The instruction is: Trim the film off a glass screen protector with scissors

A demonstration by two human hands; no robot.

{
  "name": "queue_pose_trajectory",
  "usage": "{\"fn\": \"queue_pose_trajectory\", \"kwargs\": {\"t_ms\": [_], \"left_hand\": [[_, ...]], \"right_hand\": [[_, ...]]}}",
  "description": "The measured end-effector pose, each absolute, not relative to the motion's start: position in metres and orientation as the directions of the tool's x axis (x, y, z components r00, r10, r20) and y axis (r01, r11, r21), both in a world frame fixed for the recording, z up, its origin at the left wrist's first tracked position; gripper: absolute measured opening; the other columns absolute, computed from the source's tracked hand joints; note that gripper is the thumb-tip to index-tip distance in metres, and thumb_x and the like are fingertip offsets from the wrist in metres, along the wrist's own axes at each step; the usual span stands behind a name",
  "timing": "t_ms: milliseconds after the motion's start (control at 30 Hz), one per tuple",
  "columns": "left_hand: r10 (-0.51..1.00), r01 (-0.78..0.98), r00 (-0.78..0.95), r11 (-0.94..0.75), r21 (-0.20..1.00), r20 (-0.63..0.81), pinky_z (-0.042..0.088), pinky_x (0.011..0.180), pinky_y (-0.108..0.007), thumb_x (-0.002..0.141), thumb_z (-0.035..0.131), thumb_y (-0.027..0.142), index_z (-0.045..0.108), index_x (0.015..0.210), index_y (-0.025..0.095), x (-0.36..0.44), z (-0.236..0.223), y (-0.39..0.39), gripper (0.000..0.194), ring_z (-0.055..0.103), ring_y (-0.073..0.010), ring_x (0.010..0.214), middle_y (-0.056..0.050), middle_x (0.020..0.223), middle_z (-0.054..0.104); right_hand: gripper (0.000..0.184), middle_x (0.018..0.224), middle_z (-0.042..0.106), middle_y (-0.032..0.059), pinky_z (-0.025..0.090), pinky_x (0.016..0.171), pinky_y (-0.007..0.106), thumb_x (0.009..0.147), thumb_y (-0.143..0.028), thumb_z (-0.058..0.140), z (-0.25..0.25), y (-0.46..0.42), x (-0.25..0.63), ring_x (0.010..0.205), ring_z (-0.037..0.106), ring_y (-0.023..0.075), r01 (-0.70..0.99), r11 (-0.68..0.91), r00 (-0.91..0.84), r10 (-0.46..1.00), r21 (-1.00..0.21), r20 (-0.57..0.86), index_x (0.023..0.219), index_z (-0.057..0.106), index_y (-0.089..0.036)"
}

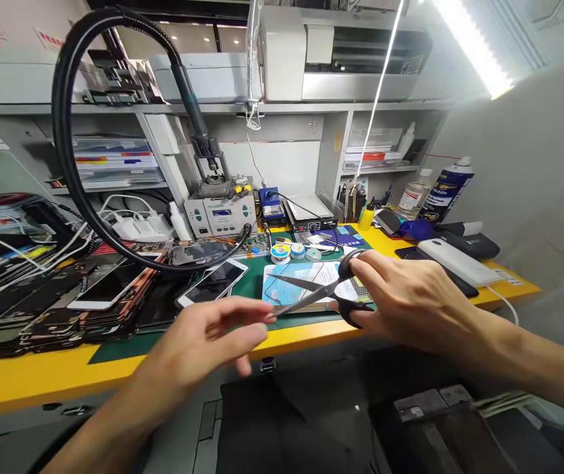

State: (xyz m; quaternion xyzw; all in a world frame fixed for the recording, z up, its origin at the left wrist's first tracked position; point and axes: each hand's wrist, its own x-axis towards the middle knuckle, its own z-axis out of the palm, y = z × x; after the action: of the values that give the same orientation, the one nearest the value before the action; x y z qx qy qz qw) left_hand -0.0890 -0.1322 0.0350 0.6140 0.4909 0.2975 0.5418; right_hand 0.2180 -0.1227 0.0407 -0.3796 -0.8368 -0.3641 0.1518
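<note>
My right hand [400,296] grips a pair of scissors [329,289] by its black handles, held in the air above the bench's front edge. The blades are spread apart and point left. My left hand [203,342] is just left of them, with thumb and index fingertips close together at the tip of the lower blade. Whatever lies between those fingertips is too small to make out. Behind the scissors, a blue and white printed booklet [286,280] lies on the green mat [255,276].
Stacked phone parts [109,309] and a white phone [215,282] crowd the left. A black hose [59,131] arches over them from the soldering station [220,214]. Solder spools [281,253] sit behind the booklet. A white power bank [452,260] and spray can [445,187] stand right.
</note>
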Motion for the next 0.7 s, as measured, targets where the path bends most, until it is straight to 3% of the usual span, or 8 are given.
{"fn": "queue_pose_trajectory", "kwargs": {"t_ms": [100,300,567,633,700], "left_hand": [[0.865,0.248,0.473,0.051,0.967,-0.167,0.054,0.076,-0.033,0.079,0.077,0.051,0.077,0.109,0.022,-0.051,0.044,-0.121,0.043,0.067,-0.0160,0.064,-0.005,0.096,0.077],[0.896,0.274,0.435,-0.030,0.961,-0.096,0.047,0.054,-0.024,0.084,0.072,0.047,0.080,0.078,0.020,-0.034,0.035,-0.119,0.029,0.060,-0.0115,0.054,-0.002,0.076,0.075],[0.937,0.314,0.342,-0.038,0.949,-0.076,0.049,0.053,-0.022,0.079,0.076,0.048,0.078,0.070,0.020,-0.059,0.042,-0.125,0.029,0.061,-0.0147,0.058,-0.003,0.069,0.073],[0.955,0.334,0.290,-0.037,0.942,-0.065,0.051,0.055,-0.024,0.081,0.074,0.048,0.077,0.073,0.020,-0.090,0.027,-0.130,0.029,0.062,-0.0161,0.060,-0.003,0.069,0.072],[0.980,0.362,0.186,-0.007,0.932,-0.065,0.054,0.060,-0.027,0.088,0.069,0.044,0.078,0.087,0.021,-0.130,-0.002,-0.143,0.024,0.064,-0.0186,0.068,-0.003,0.077,0.071]], "right_hand": [[0.021,0.087,0.067,0.0075,0.029,0.055,0.033,0.086,-0.034,0.062,0.044,-0.130,0.217,0.069,0.064,0.0220,0.732,0.459,-0.682,0.502,0.504,0.532,0.094,0.059,-0.015],[0.018,0.085,0.066,0.0070,0.029,0.055,0.033,0.078,-0.028,0.062,0.045,-0.140,0.217,0.068,0.063,0.0217,0.729,0.466,-0.684,0.518,0.502,0.513,0.091,0.059,-0.015],[0.030,0.089,0.069,0.0097,0.029,0.052,0.032,0.083,-0.041,0.062,0.040,-0.139,0.228,0.063,0.062,0.0212,0.803,0.378,-0.595,0.553,0.461,0.583,0.094,0.063,-0.013],[0.035,0.089,0.069,0.0113,0.030,0.052,0.032,0.084,-0.046,0.062,0.043,-0.135,0.232,0.061,0.061,0.0212,0.843,0.351,-0.537,0.599,0.408,0.594,0.093,0.065,-0.012],[0.043,0.082,0.068,0.0095,0.033,0.051,0.031,0.081,-0.053,0.065,0.049,-0.130,0.237,0.057,0.057,0.0193,0.909,0.347,-0.415,0.711,0.230,0.567,0.093,0.065,-0.012]]}}
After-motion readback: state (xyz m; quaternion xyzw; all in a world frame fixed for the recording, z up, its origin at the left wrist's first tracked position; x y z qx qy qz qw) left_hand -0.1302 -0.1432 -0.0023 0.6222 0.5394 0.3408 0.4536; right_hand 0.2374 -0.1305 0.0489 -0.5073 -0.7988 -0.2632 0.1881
